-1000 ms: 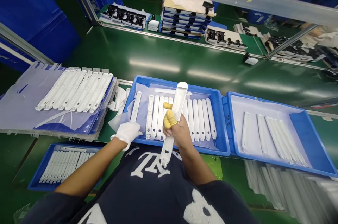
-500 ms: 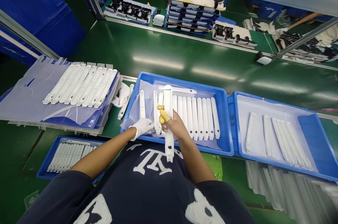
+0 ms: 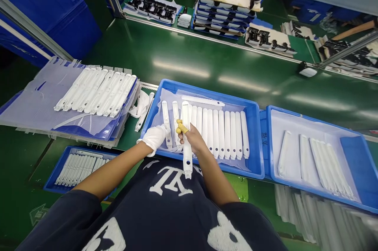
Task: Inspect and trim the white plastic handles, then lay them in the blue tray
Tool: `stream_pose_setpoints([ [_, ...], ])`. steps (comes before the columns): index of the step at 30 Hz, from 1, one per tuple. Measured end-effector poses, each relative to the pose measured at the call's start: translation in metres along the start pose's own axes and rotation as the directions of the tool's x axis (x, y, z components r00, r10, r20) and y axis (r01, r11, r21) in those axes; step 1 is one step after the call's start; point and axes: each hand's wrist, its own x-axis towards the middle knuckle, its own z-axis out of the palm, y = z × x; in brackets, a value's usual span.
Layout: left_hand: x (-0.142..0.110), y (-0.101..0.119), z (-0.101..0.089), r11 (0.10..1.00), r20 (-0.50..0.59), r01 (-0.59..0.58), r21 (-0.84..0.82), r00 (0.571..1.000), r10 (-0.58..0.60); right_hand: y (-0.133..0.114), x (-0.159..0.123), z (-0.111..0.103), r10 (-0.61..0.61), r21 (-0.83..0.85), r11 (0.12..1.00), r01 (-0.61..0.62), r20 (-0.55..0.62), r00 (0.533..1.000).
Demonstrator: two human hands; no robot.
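Observation:
My right hand (image 3: 191,139), with yellow finger cots on its fingertips, is closed around a long white plastic strip (image 3: 187,156). This strip is held above the near edge of a blue tray (image 3: 256,132), its slotted end toward my body. My left hand (image 3: 154,138), in a white glove, is at the tray's left side. Its fingers are bent against the edge of another white strip (image 3: 165,113); the fingertips are partly hidden. Several similar strips (image 3: 221,132) lie side by side in the tray, and one lies crosswise along the back.
A second blue tray (image 3: 354,164) with white strips stands at the right. More strips lie on stacked sheets (image 3: 32,105) at the left, and a lower blue bin (image 3: 53,178) holds others. Beyond the green bench are stacked trays (image 3: 224,18) and a co-worker's arm (image 3: 356,29).
My left hand has moved up and left, from the lower end of the strips to the leftmost strip. The strip in my right hand has turned, showing a flatter face and tilting slightly.

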Motion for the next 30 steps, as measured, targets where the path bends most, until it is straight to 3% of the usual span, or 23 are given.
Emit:
stream_pose_setpoints([
  [4, 0.007, 0.005, 0.009, 0.989, 0.037, -0.050, 0.137, 0.998, 0.045, 0.005, 0.002, 0.001, 0.033, -0.035, 0.999, -0.033, -0.004, 0.999],
  [9, 0.008, -0.006, 0.002, 0.958, 0.132, -0.165, 0.234, 0.982, 0.137, 0.018, 0.005, -0.001, 0.100, -0.069, 0.993, -0.099, 0.002, 0.995],
  [15, 0.012, -0.016, -0.006, 0.946, 0.153, -0.112, 0.303, 0.986, 0.068, 0.023, 0.004, -0.006, 0.122, -0.059, 0.991, -0.123, -0.015, 0.992],
  [23, 0.010, -0.008, -0.010, 0.957, 0.041, 0.057, 0.285, 0.997, -0.072, 0.005, -0.003, -0.002, 0.066, -0.012, 0.998, -0.066, -0.028, 0.997],
  [27, 0.007, 0.004, -0.006, 0.969, -0.046, 0.146, 0.199, 0.989, -0.139, 0.003, -0.007, -0.002, 0.058, 0.038, 0.998, -0.058, -0.001, 0.998],
  [30, -0.002, 0.018, -0.012, 0.986, -0.088, 0.137, 0.098, 0.988, -0.128, -0.004, -0.016, -0.003, 0.028, 0.088, 0.996, -0.030, 0.027, 0.999],
])
